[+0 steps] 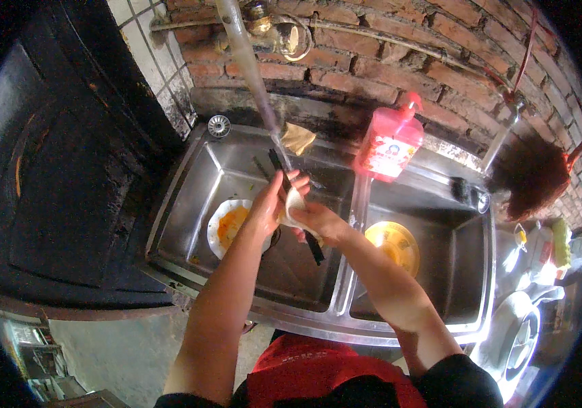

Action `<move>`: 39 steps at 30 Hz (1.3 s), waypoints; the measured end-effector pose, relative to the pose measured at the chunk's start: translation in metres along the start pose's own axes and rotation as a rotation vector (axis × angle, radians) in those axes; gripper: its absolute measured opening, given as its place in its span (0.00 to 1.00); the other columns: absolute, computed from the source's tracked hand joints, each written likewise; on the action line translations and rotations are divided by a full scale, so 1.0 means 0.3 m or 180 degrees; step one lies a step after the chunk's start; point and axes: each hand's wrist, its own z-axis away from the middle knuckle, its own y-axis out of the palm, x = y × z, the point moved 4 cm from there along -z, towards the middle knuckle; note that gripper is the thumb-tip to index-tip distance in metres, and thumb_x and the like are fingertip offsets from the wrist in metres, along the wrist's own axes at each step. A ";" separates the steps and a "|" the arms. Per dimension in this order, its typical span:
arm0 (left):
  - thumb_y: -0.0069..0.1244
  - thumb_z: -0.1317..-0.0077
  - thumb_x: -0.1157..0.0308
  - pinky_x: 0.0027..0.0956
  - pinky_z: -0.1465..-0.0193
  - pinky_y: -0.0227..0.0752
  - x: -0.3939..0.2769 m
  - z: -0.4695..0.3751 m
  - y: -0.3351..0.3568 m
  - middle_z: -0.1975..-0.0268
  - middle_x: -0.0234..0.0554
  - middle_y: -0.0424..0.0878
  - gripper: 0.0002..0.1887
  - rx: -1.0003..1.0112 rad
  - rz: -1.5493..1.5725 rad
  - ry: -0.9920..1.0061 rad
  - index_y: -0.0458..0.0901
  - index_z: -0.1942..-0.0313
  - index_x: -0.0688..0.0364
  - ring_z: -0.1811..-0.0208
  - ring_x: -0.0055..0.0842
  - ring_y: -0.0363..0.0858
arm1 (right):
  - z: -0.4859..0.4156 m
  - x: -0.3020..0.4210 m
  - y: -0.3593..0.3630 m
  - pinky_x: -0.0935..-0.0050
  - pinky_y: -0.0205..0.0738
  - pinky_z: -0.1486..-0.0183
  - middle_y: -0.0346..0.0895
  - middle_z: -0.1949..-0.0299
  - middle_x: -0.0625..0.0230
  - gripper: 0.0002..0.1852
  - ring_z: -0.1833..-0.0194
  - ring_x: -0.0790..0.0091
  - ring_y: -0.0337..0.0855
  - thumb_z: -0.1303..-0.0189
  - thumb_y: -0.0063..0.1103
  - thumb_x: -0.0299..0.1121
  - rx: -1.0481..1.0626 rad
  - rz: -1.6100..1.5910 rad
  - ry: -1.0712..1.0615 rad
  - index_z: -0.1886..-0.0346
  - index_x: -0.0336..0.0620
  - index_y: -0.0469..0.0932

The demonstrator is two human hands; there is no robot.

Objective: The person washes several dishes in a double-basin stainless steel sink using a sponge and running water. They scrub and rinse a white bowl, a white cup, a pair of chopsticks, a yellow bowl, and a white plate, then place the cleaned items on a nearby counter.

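Over the left basin of a steel double sink [342,285], my left hand [266,206] grips dark chopsticks [315,249], which slant across the basin. My right hand [324,220] presses a pale cloth [295,204] around their middle. How many sticks there are is hidden by my fingers. From the end of a translucent hose [250,66], water runs down onto the chopsticks and hands. A white scalloped plate [214,235] with orange food residue lies in the left basin, partly covered by my left forearm. In the right basin sits a yellow bowl [404,244], partly behind my right forearm.
A pink pump bottle [390,145] stands at the divider's back end. On the back ledge are a folded tan cloth [297,138] and a metal sink strainer [219,126]. A brown bristly brush [530,176] hangs at right, by the brick wall [372,46].
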 end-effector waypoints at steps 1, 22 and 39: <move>0.37 0.40 0.56 0.42 0.52 0.62 0.007 -0.053 0.007 0.73 0.39 0.74 0.14 -0.0153 0.0077 0.0170 0.67 0.68 0.58 0.65 0.33 0.73 | 0.010 0.010 0.003 0.79 0.63 0.79 0.68 0.82 0.69 0.13 0.81 0.77 0.68 0.45 0.46 0.39 -0.0057 0.0136 0.0048 0.69 0.38 0.69; 0.35 0.41 0.53 0.49 0.53 0.59 0.073 -0.222 0.019 0.47 0.36 0.60 0.18 -0.0291 0.1097 0.0772 0.61 0.53 0.48 0.47 0.29 0.58 | -0.019 0.065 -0.490 0.66 0.56 0.48 0.63 0.52 0.50 0.19 0.50 0.55 0.62 0.45 0.42 0.37 -0.2465 0.2625 -0.2064 0.52 0.36 0.63; 0.36 0.46 0.47 0.41 0.44 0.47 0.152 -0.219 -0.016 0.44 0.41 0.48 0.31 -0.0303 0.0376 0.1109 0.48 0.45 0.51 0.43 0.37 0.49 | -0.222 0.009 -0.011 0.54 0.37 0.41 0.43 0.42 0.46 0.33 0.41 0.50 0.42 0.48 0.37 0.48 -0.2102 0.3193 -0.1694 0.44 0.35 0.48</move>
